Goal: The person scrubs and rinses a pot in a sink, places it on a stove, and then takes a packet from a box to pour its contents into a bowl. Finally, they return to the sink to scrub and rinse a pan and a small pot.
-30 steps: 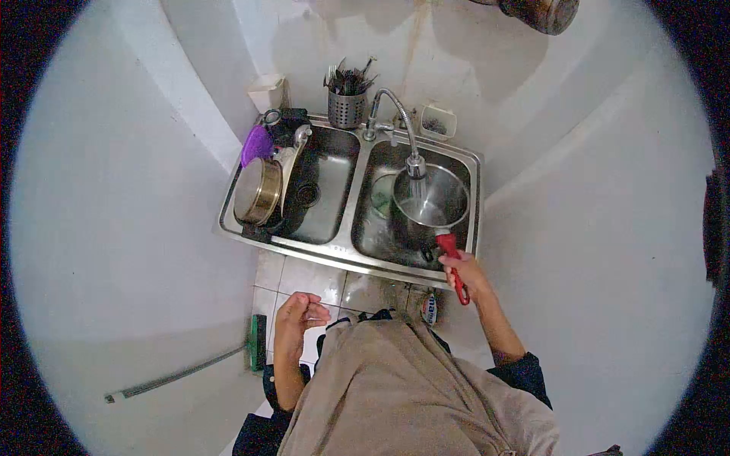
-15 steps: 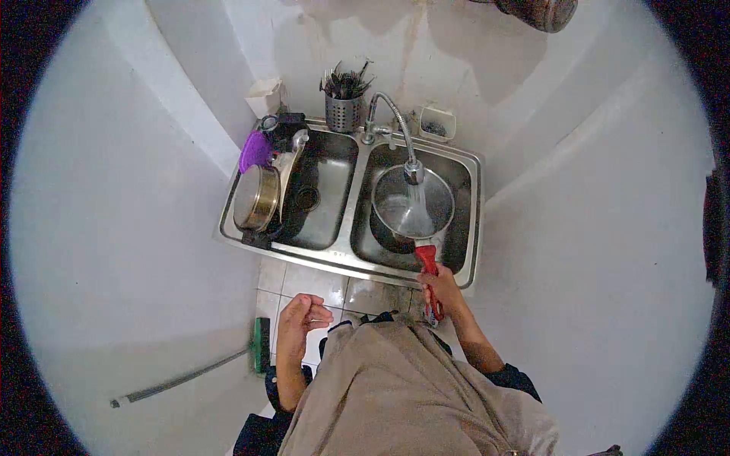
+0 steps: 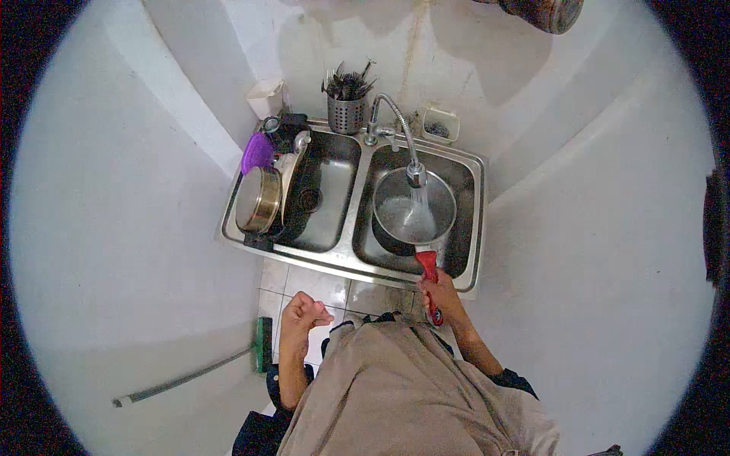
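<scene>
- Saucepan (image 3: 414,207), steel with a red handle (image 3: 428,273), is sitting low in the right basin of the double sink (image 3: 475,220), seen from the head camera; water from the faucet (image 3: 395,121) is streaming into its bowl.
- Handle is running out of the bowl toward the person, over the sink's front rim; the right hand (image 3: 441,292) is gripping it near the far end, so the bowl is lying beyond the fingers and the red tip is poking out just below the fist.
- Pan's long axis is running roughly front to back, bowl toward the wall, handle toward the body, open mouth facing up.
- Right fingers are curling tight round the handle, fully wrapped, thumb side toward the bowl.
- Left hand (image 3: 303,315) is hanging free in front of the chest, over the tiled floor, fingers loosely curled into a half fist, gripping nothing and touching nothing.
- Left basin is holding a stack of washed ware along its left edge: a round metal pot (image 3: 258,199) on its side and a purple item (image 3: 257,152) behind it.
- Cutlery holder (image 3: 346,110) is standing at the back, just left of the faucet base; a small container (image 3: 441,125) is standing to the right of it.
</scene>
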